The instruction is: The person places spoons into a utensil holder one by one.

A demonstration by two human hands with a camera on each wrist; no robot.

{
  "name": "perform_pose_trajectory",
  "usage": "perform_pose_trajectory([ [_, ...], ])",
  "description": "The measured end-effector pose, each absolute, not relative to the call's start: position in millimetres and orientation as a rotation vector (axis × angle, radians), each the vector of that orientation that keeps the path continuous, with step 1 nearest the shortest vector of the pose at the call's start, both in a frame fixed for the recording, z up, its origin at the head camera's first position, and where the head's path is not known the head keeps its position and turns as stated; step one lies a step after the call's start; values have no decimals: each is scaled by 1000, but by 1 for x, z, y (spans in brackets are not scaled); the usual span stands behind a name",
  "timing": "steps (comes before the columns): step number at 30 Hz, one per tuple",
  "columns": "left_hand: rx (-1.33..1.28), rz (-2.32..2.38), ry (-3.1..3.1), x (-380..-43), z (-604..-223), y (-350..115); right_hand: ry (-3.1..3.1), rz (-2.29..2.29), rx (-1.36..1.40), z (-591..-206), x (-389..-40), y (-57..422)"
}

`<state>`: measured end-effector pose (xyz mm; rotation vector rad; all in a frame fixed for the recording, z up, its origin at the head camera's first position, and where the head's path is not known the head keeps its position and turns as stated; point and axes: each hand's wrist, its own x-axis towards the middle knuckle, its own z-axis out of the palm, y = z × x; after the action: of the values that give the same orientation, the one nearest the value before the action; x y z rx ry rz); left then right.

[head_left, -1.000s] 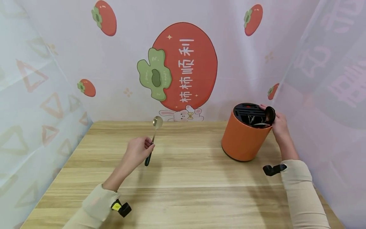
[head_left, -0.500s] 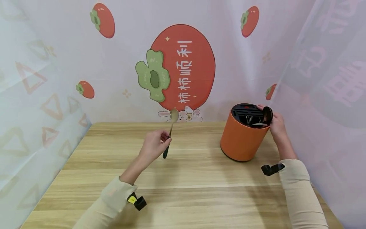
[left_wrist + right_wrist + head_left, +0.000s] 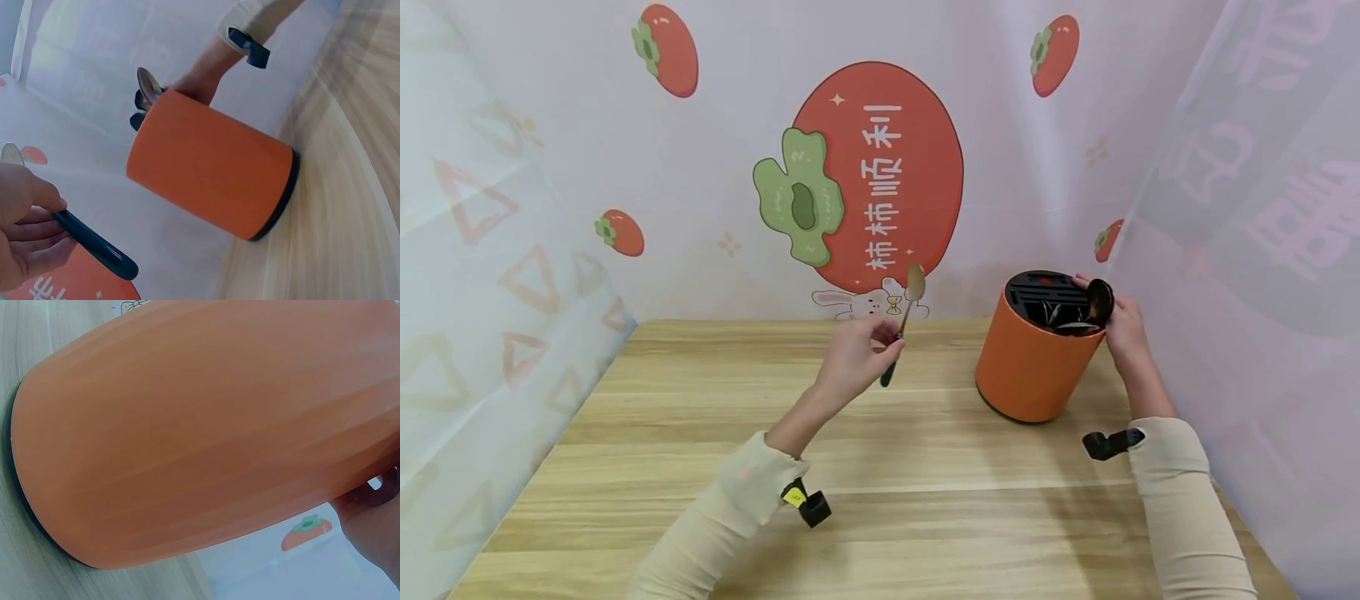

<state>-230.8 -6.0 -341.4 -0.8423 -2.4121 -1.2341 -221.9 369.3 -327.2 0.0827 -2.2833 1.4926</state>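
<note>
My left hand (image 3: 853,357) pinches a spoon (image 3: 915,283) by its dark handle, with the round bowl pointing up. In the left wrist view the glossy dark-green handle (image 3: 100,245) slants down from between thumb and fingers. To the right stands an orange cylindrical utensil holder (image 3: 1037,362) with a black slotted top (image 3: 1037,287). My right hand (image 3: 1131,335) grips its far right side near the rim; part of that hand is hidden behind it. A dark ladle-like utensil (image 3: 1101,302) and other metal utensils stick out at the holder's open side.
The wooden table (image 3: 775,500) carries the holder near its back right. Printed curtains (image 3: 722,150) hang behind it and along both sides, the right one close to my right hand. Small black cameras (image 3: 811,506) sit on both sleeves.
My left hand has carried the spoon rightward and away from me, closer to the orange holder. The right hand keeps its place on the holder.
</note>
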Motion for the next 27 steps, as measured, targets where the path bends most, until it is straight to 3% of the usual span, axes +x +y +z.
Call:
perform_pose_trajectory([
  [20,-988,-1314,-2347,-240,-309,62,-2331,1468,47,-327,-222,370],
  [27,-1052,-1323,-2265,-248,-297,84,-2279,1448,112,-340,-236,384],
])
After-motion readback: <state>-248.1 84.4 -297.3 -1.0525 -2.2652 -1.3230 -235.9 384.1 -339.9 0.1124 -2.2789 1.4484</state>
